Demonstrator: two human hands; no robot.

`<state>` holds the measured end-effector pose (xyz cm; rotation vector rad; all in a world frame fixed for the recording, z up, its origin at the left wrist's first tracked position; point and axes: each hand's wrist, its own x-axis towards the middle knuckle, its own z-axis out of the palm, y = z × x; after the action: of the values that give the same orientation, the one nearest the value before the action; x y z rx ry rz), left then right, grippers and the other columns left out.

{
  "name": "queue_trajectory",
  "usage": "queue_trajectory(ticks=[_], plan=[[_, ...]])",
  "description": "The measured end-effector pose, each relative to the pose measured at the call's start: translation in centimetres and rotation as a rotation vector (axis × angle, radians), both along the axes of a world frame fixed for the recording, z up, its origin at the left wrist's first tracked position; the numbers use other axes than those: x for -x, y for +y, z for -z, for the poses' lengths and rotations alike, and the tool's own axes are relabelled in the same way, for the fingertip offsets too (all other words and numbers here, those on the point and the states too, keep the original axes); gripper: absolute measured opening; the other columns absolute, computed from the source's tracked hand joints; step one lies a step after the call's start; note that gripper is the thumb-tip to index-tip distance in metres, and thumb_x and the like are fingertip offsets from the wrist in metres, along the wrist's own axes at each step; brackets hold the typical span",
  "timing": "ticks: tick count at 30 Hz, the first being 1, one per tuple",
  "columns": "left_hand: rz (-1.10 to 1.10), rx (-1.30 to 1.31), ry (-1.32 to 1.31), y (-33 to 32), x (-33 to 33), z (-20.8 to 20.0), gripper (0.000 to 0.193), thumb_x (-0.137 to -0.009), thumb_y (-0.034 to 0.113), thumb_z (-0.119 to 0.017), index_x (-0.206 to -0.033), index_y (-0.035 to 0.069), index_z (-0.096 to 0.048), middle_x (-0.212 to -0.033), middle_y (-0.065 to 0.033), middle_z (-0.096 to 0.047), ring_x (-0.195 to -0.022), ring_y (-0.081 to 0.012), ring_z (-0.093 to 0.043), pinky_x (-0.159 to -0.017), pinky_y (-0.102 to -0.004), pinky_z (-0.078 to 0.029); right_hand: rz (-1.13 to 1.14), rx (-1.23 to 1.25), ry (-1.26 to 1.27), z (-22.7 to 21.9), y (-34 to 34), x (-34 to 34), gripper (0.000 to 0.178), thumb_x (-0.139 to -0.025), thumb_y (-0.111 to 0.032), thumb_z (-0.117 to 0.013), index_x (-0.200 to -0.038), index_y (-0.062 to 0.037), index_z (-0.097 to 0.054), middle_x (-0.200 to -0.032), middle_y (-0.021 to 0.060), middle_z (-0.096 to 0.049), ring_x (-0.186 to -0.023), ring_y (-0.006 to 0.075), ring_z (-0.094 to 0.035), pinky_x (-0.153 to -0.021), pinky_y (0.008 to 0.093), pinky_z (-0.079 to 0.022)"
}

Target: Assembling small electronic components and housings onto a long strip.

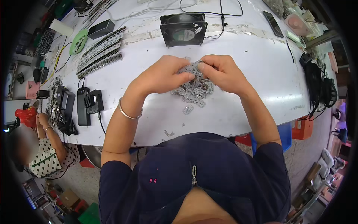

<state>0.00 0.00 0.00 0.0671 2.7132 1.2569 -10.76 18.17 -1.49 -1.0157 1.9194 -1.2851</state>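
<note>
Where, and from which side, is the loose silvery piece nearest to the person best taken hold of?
Probably by its two long edges, pinched from above and from the person's side. The piece looks flat and oval and lies apart from the pile, which crowds its far side.

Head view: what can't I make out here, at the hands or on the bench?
All in the head view:
Left hand: its curled fingertips are hidden by the hand itself.
Right hand: anything between thumb and forefinger is covered by them and too small.
Pile of silvery pieces: the lower ones are hidden under those on top.
Black cable: cut off by the upper edge.
</note>
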Motion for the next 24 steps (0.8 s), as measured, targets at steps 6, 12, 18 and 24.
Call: queue_trajectory(ticks=[6,12,18,24], plan=[[-0.111,-0.354,-0.285,-0.3,0.1,0.2,0.026,-0.095,0.022,-0.056,-0.080,0.001,-0.059,-0.064,0.0009,-0.055,-0.053,-0.0056,-0.051,-0.046,-0.0209,-0.043,-0.049,0.085,-0.090,1.1,-0.2,0.3,0.022,-0.092,-0.019,-0.055,-0.080,-0.0026,-0.062,-0.063,-0.0028,-0.054,-0.052,0.0028,-0.044,-0.046,0.0203,-0.035],[-0.040,-0.378,-0.291,-1.2,0.2,0.9,0.027,-0.095,0.023,-0.057,-0.080,0.001,-0.059,-0.067,0.0002,-0.057,-0.055,-0.0057,-0.052,-0.048,-0.0216,-0.043,-0.047,0.030,-0.115,0.8,-0.5,0.2,0.026,-0.089,-0.017,-0.057,-0.071,0.0003,-0.056,-0.062,0.0015,-0.055,-0.052,0.0061,-0.044,-0.046,0.0245,-0.037],[0.033,-0.511,-0.336,-1.8,0.2,0.6,0.025,-0.092,0.021,-0.057,-0.080,0.000,-0.062,-0.066,-0.0034,-0.059,-0.055,-0.0091,-0.055,-0.051,-0.0224,-0.045,-0.114,0.061,-0.352,0.8,-0.5,0.5,0.022,-0.091,-0.019,-0.057,-0.079,-0.0014,-0.062,-0.063,0.0005,-0.056,-0.050,0.0051,-0.049,-0.046,0.0206,-0.039],[-0.095,-0.321,-0.089,-1.5,0.2,0.8,0.017,-0.093,0.011,-0.055,-0.103,-0.001,-0.063,-0.076,-0.0053,-0.064,-0.063,-0.0104,-0.057,-0.060,-0.0236,-0.047,-0.134,0.113,-0.443,1.8,-0.9,1.3,0.023,-0.092,-0.020,-0.056,-0.082,-0.0001,-0.061,-0.065,0.0010,-0.057,-0.052,0.0053,-0.052,-0.046,0.0210,-0.041]])
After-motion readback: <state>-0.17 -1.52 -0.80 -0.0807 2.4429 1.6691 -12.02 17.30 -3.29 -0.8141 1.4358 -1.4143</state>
